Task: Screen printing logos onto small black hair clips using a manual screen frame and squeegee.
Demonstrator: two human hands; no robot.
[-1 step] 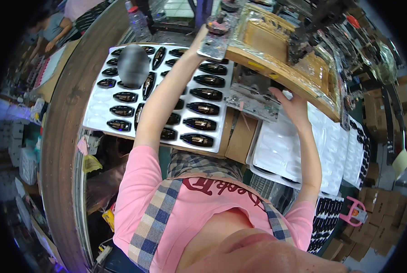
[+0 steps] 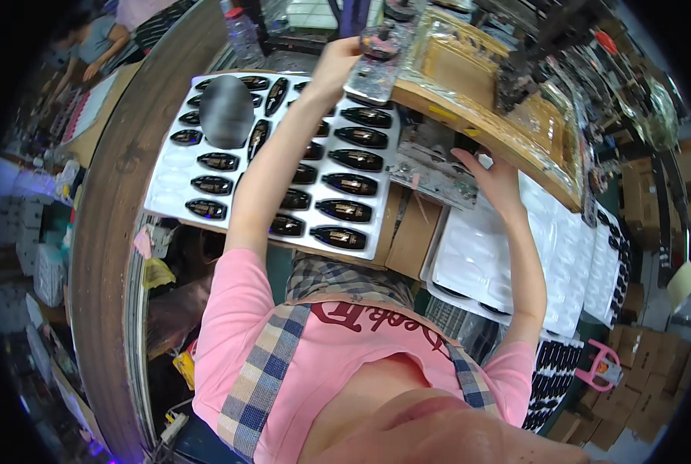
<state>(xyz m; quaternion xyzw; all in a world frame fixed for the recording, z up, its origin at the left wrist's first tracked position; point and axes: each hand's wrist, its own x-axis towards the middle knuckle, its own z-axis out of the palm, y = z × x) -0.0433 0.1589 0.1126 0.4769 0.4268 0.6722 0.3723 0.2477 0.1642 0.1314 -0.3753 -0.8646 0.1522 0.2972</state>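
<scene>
**Close Quarters at the Framed Panel**

Seen from above, a person in a pink shirt and a checked apron reaches both forearms toward the far side of the workplace. Along our left runs a long brown wooden ledge. Across the upper right slants the framed panel, golden brown and glossy; we find it beyond the right hand and beside the left hand.

A white tray lies beneath the left forearm, filled with rows of glossy black pieces. At right, we see stacked white trays beside the right forearm, with brown cardboard between them and the first tray. A stained metal plate shows below the panel's near edge, and a stained metal bracket sits at the panel's left end.

The left hand is at that bracket, fingers bent behind it; we cannot tell whether they pinch anything. The right hand is at the panel's near edge, just beside the plate, its thumb standing apart from the fingers. Their tips are hidden, so we cannot tell what, if anything, they grasp. Smaller still, a clear bottle with a red cap stands beyond the tray of black pieces.
</scene>
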